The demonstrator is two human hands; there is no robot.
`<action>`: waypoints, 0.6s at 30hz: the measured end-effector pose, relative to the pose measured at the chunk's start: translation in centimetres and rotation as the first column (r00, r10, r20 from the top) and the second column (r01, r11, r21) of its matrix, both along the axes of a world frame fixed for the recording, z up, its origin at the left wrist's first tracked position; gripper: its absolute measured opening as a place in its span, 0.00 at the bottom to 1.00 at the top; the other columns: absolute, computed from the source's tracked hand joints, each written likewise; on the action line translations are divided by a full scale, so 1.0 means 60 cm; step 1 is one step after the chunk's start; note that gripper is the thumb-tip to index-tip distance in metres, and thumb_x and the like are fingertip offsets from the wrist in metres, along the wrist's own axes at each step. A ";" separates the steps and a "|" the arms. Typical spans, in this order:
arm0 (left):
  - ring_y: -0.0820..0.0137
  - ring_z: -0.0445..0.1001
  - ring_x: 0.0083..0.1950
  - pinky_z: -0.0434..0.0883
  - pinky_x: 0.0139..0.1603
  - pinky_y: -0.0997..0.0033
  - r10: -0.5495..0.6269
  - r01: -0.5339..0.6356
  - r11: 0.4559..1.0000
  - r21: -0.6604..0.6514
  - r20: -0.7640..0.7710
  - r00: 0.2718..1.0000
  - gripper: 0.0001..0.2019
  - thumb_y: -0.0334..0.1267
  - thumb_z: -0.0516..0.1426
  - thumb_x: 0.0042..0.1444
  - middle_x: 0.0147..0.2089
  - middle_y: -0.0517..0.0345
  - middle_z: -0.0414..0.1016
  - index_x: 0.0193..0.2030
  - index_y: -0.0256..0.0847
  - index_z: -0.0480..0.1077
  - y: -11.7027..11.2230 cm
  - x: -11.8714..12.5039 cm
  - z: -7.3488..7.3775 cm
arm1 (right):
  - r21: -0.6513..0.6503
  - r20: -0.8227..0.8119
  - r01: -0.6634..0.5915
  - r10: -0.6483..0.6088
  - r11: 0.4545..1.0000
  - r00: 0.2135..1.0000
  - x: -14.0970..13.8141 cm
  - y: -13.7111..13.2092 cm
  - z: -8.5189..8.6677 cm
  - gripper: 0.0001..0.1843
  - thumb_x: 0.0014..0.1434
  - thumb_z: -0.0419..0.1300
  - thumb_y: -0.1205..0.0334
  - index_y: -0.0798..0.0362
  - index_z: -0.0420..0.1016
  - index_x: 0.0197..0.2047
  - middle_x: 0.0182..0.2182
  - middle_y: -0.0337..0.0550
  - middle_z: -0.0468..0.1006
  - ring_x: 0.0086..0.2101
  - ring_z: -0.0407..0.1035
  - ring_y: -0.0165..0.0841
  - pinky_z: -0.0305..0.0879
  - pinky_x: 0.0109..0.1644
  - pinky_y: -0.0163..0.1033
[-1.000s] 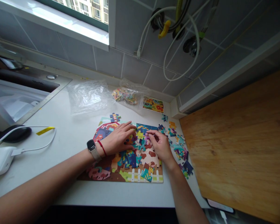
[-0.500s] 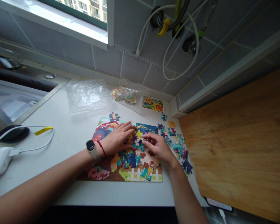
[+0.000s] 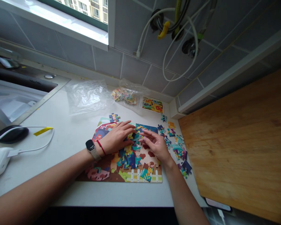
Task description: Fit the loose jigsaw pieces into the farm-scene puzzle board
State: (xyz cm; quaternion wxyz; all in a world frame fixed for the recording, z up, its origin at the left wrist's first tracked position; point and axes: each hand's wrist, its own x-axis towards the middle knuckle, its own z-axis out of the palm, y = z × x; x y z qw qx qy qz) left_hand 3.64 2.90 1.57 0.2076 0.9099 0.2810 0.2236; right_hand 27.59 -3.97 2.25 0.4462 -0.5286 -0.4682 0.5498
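A jigsaw puzzle board [image 3: 99,173] with a farm picture and a white fence lies on the white counter. Loose jigsaw pieces [image 3: 130,161] are heaped on its middle, and another piece [image 3: 145,175] rests over the fence. My left hand [image 3: 119,136] lies across the board, fingers stretched toward the heap and thumb apart; it is open. Facing it, my right hand [image 3: 155,143] hovers at the right of the heap. Its fingers are bent, with a gap between thumb and forefinger, and I see no piece held there. The spot between both hands' fingertips is partly hidden.
More jigsaw pieces [image 3: 178,148] are scattered right of the board, beside a wooden panel [image 3: 234,143]. Behind lie a clear plastic bag [image 3: 87,97], bagged pieces [image 3: 125,96] and a picture card [image 3: 152,105]. A white charger [image 3: 0,161] with its cable and a sink [image 3: 61,82] are at left.
My right hand has shifted slightly left and up, its fingers a little more spread. A dark-and-white piece beside its thumb no longer shows. My left hand has barely moved.
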 end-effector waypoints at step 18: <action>0.49 0.69 0.71 0.70 0.68 0.41 0.061 -0.062 0.998 0.010 0.050 0.997 0.10 0.38 0.60 0.69 0.61 0.51 0.78 0.55 0.45 0.75 0.006 -0.002 -0.004 | 0.297 0.405 0.050 -0.173 0.954 0.898 0.006 0.003 0.012 0.14 0.67 0.64 0.54 0.48 0.84 0.52 0.43 0.46 0.86 0.37 0.78 0.36 0.76 0.44 0.41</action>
